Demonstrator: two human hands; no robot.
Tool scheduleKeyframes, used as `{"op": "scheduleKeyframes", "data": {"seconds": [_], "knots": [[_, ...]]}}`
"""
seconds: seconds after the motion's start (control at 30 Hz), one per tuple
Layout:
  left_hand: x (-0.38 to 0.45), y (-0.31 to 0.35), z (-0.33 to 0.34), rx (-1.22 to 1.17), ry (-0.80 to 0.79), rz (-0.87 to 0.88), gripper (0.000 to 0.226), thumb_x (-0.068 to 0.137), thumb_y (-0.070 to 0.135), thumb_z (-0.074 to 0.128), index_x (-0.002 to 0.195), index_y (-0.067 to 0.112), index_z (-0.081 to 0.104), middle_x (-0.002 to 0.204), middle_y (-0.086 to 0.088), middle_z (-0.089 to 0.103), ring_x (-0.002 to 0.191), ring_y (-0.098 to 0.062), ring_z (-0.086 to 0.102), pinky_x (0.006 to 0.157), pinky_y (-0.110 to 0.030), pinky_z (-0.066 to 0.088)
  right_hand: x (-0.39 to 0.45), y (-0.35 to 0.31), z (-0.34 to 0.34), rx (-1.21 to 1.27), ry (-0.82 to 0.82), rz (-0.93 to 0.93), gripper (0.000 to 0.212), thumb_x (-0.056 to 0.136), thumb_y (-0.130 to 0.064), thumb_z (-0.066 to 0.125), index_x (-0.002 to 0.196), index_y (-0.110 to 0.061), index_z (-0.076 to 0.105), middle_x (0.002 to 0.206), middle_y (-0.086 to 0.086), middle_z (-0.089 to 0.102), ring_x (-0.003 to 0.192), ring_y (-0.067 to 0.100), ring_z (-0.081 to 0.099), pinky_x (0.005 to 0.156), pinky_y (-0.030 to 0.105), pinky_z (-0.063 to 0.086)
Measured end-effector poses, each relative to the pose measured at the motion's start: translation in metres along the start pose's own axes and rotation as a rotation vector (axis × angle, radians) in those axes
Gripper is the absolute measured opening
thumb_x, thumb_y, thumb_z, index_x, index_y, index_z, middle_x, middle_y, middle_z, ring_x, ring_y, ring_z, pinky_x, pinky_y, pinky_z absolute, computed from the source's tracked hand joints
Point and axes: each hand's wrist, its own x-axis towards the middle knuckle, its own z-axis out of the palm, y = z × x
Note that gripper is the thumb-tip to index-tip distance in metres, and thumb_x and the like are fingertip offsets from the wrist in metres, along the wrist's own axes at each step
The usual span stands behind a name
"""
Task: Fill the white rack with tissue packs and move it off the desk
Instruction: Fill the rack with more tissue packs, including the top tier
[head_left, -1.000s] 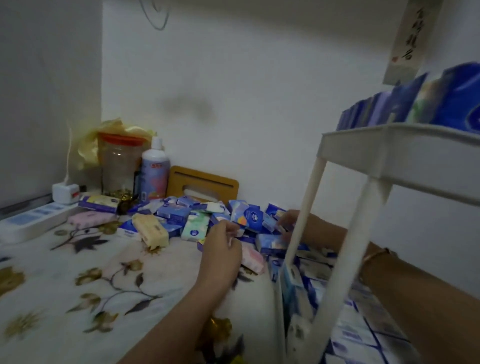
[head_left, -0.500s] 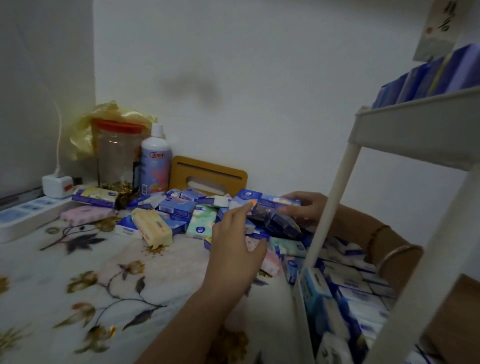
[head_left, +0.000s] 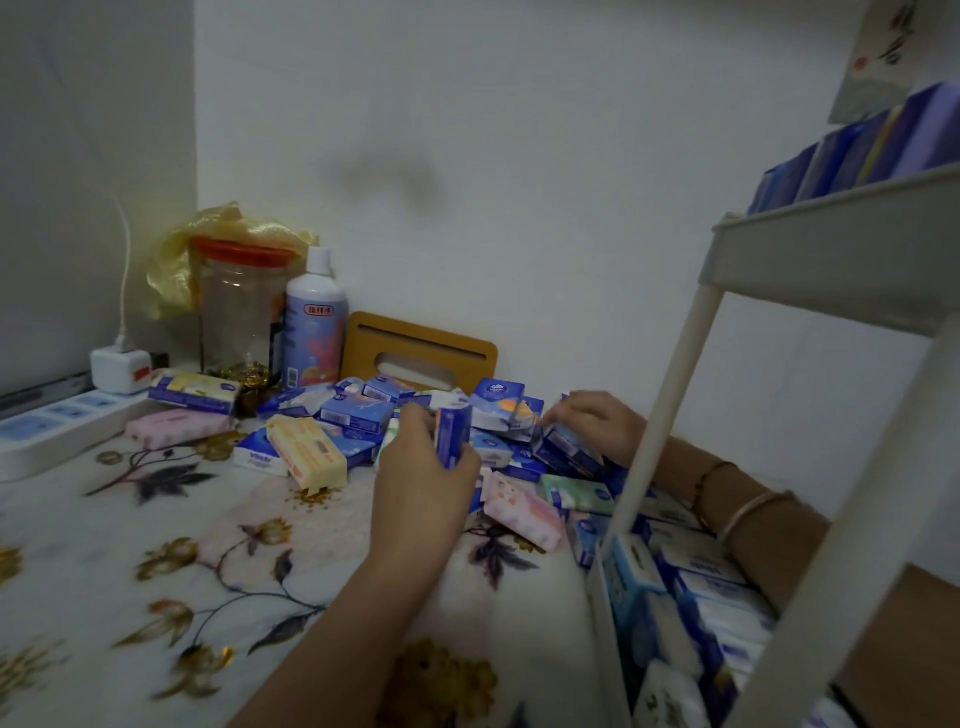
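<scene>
Blue tissue pack (head_left: 453, 435) stands clamped in the left hand (head_left: 421, 478); the right hand (head_left: 592, 426) pinches another pack (head_left: 563, 449) beside the white rack (head_left: 660, 415).

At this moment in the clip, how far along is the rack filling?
Partly done. The white rack already has packs lined up on its upper shelf and lower shelf. In hand: the left hand holds a blue pack; the right hand grips another. Left: the loose pile remains, and the rack stands on the desk.
</scene>
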Motion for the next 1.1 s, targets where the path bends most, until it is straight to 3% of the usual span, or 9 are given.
{"op": "scheduleKeyframes", "data": {"seconds": [0.1, 0.2, 0.37, 0.5, 0.67, 0.8, 0.93, 1.03, 1.1], "knots": [[0.002, -0.002, 0.002, -0.087, -0.001, -0.047, 0.024, 0.09, 0.018, 0.061, 0.101, 0.016, 0.04, 0.082, 0.007, 0.056, 0.067, -0.005, 0.056, 0.05, -0.018, 0.039, -0.006, 0.001, 0.008, -0.16, -0.275, 0.144, 0.027, 0.099, -0.034, 0.043, 0.101, -0.035, 0.07, 0.145, 0.006, 0.046, 0.146, 0.023, 0.013, 0.119, 0.036, 0.011], [0.003, -0.001, 0.002, -0.136, -0.007, -0.076, 0.028, 0.092, 0.016, 0.057, 0.113, 0.014, 0.038, 0.084, 0.01, 0.055, 0.069, -0.003, 0.058, 0.046, -0.014, 0.041, -0.006, -0.003, 0.012, -0.289, -0.333, 0.136, 0.033, 0.1, -0.036, 0.04, 0.123, -0.031, 0.062, 0.156, 0.007, 0.025, 0.148, 0.023, -0.001, 0.115, 0.028, 0.01], [0.002, -0.003, 0.004, -0.148, -0.035, -0.074, 0.027, 0.095, 0.011, 0.052, 0.115, 0.017, 0.035, 0.083, 0.011, 0.054, 0.068, -0.002, 0.055, 0.047, -0.012, 0.042, -0.004, 0.01, 0.018, -0.528, -0.315, 0.07, 0.037, 0.098, -0.04, 0.041, 0.134, -0.041, 0.047, 0.157, 0.017, 0.013, 0.144, 0.031, 0.019, 0.116, 0.036, 0.019], [0.002, -0.007, 0.005, -0.151, -0.044, -0.084, 0.037, 0.095, 0.01, 0.05, 0.125, 0.019, 0.03, 0.085, 0.005, 0.057, 0.071, -0.006, 0.058, 0.055, -0.02, 0.044, -0.003, 0.015, 0.016, -0.75, -0.269, -0.023, 0.039, 0.092, -0.038, 0.049, 0.13, -0.031, 0.045, 0.153, 0.016, 0.021, 0.136, 0.035, 0.035, 0.11, 0.038, 0.033], [0.002, -0.006, 0.004, -0.175, -0.011, -0.056, 0.053, 0.096, 0.008, 0.048, 0.138, 0.028, 0.024, 0.111, -0.003, 0.057, 0.093, -0.018, 0.063, 0.073, -0.027, 0.053, 0.0, 0.02, 0.009, -0.941, 0.0, -0.061, 0.028, 0.087, -0.02, 0.057, 0.111, -0.014, 0.044, 0.121, 0.012, 0.044, 0.091, 0.033, 0.059, 0.069, 0.036, 0.046], [0.002, -0.006, 0.006, -0.207, -0.026, -0.024, 0.05, 0.096, 0.007, 0.047, 0.135, 0.03, 0.027, 0.111, -0.003, 0.057, 0.096, -0.018, 0.063, 0.08, -0.033, 0.055, 0.0, 0.024, 0.007, -0.568, 0.237, -0.052, 0.016, 0.081, -0.007, 0.058, 0.086, -0.011, 0.044, 0.09, 0.012, 0.05, 0.067, 0.028, 0.051, 0.059, 0.033, 0.041], [0.001, -0.002, 0.008, -0.294, -0.086, -0.05, 0.046, 0.093, 0.0, 0.05, 0.121, 0.031, 0.028, 0.094, 0.007, 0.052, 0.084, -0.012, 0.063, 0.065, -0.021, 0.055, -0.008, 0.008, -0.012, -0.012, 0.418, 0.096, 0.032, 0.08, 0.002, 0.064, 0.082, -0.016, 0.038, 0.072, 0.0, 0.043, 0.058, 0.009, 0.041, 0.047, 0.012, 0.037], [-0.002, 0.002, 0.008, -0.293, -0.098, -0.024, 0.044, 0.091, -0.002, 0.05, 0.116, 0.028, 0.028, 0.09, 0.005, 0.056, 0.078, -0.013, 0.064, 0.057, -0.012, 0.049, -0.019, -0.002, -0.033, 0.316, 0.36, 0.308, 0.038, 0.085, 0.002, 0.062, 0.074, -0.024, 0.038, 0.075, 0.001, 0.046, 0.062, 0.009, 0.046, 0.055, 0.017, 0.042], [-0.009, 0.007, 0.006, -0.246, -0.103, 0.014, 0.043, 0.092, 0.001, 0.052, 0.116, 0.029, 0.029, 0.091, 0.009, 0.055, 0.078, -0.003, 0.06, 0.057, -0.009, 0.047, -0.026, -0.002, -0.045, 0.352, 0.304, 0.432, 0.029, 0.089, 0.002, 0.057, 0.073, -0.019, 0.044, 0.076, 0.009, 0.054, 0.054, 0.015, 0.056, 0.046, 0.017, 0.047]]}}
